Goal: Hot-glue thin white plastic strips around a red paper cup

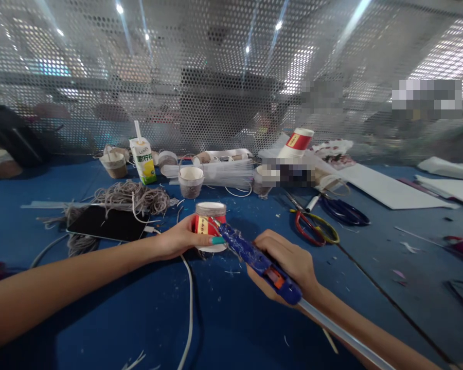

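My left hand (181,237) is closed round a red and white paper cup (205,226), upside down or upright I cannot tell, with grey cord wound about its upper part. In my right hand (289,259) is a blue hot glue gun (250,254), a long clear glue stick (339,331) running out of its back. The gun's nozzle points at the cup's side, just below the cord, close to or touching it. Behind the cup stands a small cord-wrapped bucket (190,183) with a handle.
Left lie tangled grey yarn (135,198), a black phone (108,223) and a white cable (190,303). A juice carton (143,162) stands farther back. Scissors with red and yellow handles (316,227) lie right, near stacked paper cups (298,143) and white boards (393,187). Perforated metal mesh (224,77) closes the back.
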Demonstrator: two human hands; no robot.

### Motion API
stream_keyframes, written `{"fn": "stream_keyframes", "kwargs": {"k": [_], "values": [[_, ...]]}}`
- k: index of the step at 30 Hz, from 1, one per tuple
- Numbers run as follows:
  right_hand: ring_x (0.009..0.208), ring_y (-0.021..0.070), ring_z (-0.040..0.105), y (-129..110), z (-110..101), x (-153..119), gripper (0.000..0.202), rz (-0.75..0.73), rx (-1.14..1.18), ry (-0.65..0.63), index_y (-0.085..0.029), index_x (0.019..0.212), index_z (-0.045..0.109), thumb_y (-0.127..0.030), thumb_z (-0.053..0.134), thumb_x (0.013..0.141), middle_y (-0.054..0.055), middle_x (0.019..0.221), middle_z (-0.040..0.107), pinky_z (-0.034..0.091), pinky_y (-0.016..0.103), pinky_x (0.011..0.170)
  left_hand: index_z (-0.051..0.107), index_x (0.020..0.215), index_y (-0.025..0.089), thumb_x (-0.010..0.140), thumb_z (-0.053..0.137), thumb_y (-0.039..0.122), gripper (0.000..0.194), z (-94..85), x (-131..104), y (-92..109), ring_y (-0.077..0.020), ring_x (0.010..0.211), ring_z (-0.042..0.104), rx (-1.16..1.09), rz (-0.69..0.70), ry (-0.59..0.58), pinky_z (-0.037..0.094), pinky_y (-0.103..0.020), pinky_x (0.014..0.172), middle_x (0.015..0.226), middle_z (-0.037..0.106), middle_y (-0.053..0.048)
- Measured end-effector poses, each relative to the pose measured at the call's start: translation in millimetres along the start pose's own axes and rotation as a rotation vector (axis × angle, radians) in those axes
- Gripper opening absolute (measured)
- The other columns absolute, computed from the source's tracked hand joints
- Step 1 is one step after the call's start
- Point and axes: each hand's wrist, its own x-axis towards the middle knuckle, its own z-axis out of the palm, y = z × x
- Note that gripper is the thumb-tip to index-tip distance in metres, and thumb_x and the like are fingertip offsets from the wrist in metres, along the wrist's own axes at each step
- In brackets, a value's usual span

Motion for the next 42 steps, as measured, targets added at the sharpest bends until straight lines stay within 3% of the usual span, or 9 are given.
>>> {"fn": "stream_keyframes", "kwargs": {"k": [5, 14, 30, 42], "values": [[0.051, 0.0074, 0.047, 0.4, 0.6, -0.6, 0.011, 0.001, 0.013, -0.082, -0.021, 0.073, 0.045, -0.016, 0.056, 0.074, -0.003, 0.065, 0.052, 0.033, 0.019, 0.044, 0.063, 0.099, 0.01, 0.052, 0.087, 0.022, 0.054, -1.4, 0.2, -0.2, -0.0163, 0.077, 0.067, 0.029, 0.012, -0.024, 0.05, -0.031, 0.079, 0.088, 0.071, -0.007], [0.047, 0.0054, 0.039, 3.6, 2.9, 0.9, 0.018, -0.046, 0.03, -0.026, -0.021, 0.07, 0.039, -0.012, 0.054, 0.071, -0.005, 0.062, 0.043, 0.028, 0.017, 0.042, 0.06, 0.1, 0.011, 0.055, 0.085, 0.017, 0.052, 0.4, -1.5, 1.3, -0.0142, 0.075, 0.064, 0.076, 0.013, -0.05, 0.05, -0.03, 0.076, 0.087, 0.069, -0.006], [0.045, 0.0057, 0.027, -1.8, 0.1, 5.6, 0.022, 0.006, -0.026, -0.065, -0.023, 0.069, 0.031, -0.017, 0.052, 0.072, -0.007, 0.061, 0.033, 0.022, 0.018, 0.041, 0.054, 0.099, 0.014, 0.049, 0.087, 0.016, 0.06, 5.2, -3.2, 1.4, -0.0127, 0.075, 0.062, 0.101, 0.008, 0.022, 0.049, -0.029, 0.073, 0.086, 0.066, -0.003], [0.045, 0.0055, 0.03, 0.3, -0.1, 6.3, 0.025, -0.023, -0.011, -0.051, -0.023, 0.069, 0.03, -0.017, 0.054, 0.071, -0.007, 0.06, 0.032, 0.021, 0.018, 0.042, 0.051, 0.107, 0.013, 0.049, 0.086, 0.012, 0.068, 1.8, -3.8, 1.2, -0.0149, 0.076, 0.063, 0.103, -0.018, 0.048, 0.05, -0.032, 0.074, 0.092, 0.066, -0.006]]}}
